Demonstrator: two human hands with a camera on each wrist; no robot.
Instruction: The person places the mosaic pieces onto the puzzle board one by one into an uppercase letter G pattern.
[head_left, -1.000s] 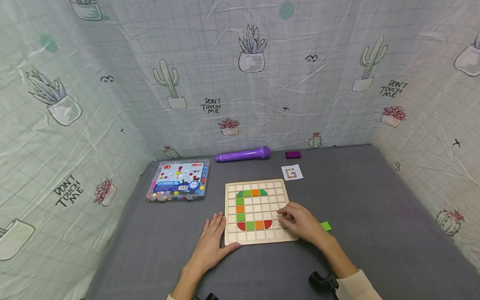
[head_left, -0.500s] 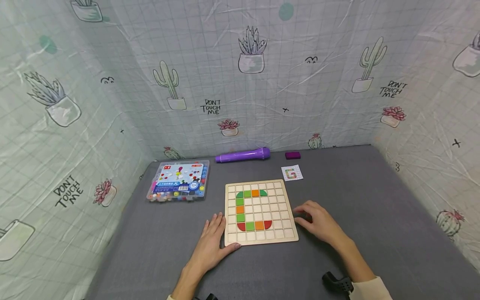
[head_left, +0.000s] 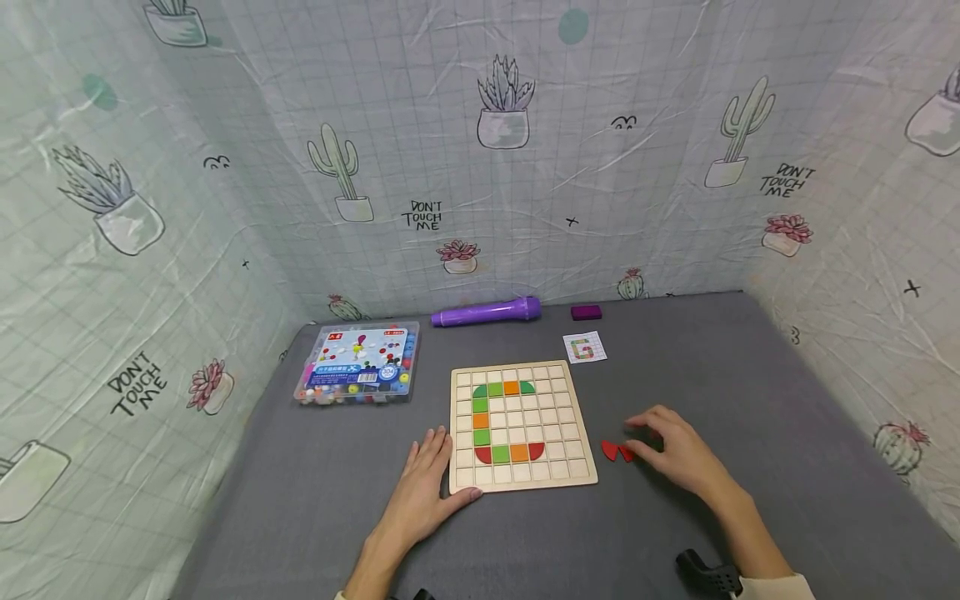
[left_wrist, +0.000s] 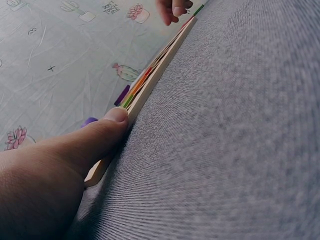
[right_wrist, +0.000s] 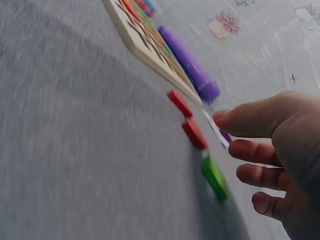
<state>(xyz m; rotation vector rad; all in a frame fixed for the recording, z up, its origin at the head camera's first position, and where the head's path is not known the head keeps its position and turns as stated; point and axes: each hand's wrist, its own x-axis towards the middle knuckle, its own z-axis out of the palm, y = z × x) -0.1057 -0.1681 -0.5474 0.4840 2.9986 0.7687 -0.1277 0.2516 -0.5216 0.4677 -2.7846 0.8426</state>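
Observation:
A wooden grid board [head_left: 517, 419] lies on the table, with green, orange and red tiles set in a C-shaped outline. My left hand [head_left: 420, 487] rests against its left side, fingers straight, thumb at the front edge; the left wrist view shows the thumb [left_wrist: 107, 127] touching the board's rim. To the right of the board lie two red rounded-corner tiles [head_left: 609, 451]. Over them hovers my right hand [head_left: 686, 458], thumb and fingers parted with nothing between them. In the right wrist view a green tile [right_wrist: 214, 178] lies beside the red ones; the hand hides it from the head view.
A small card [head_left: 584, 347] printed with a coloured G pattern lies behind the board. Farther back are a purple microphone-shaped stick [head_left: 486, 312] and a dark purple block [head_left: 586, 312]. A clear plastic case [head_left: 357, 362] of coloured beads stands at the left.
My right hand has moved off the board to the right, above the loose tiles. The red tiles now show and the green one is covered in the head view. My left hand stays put.

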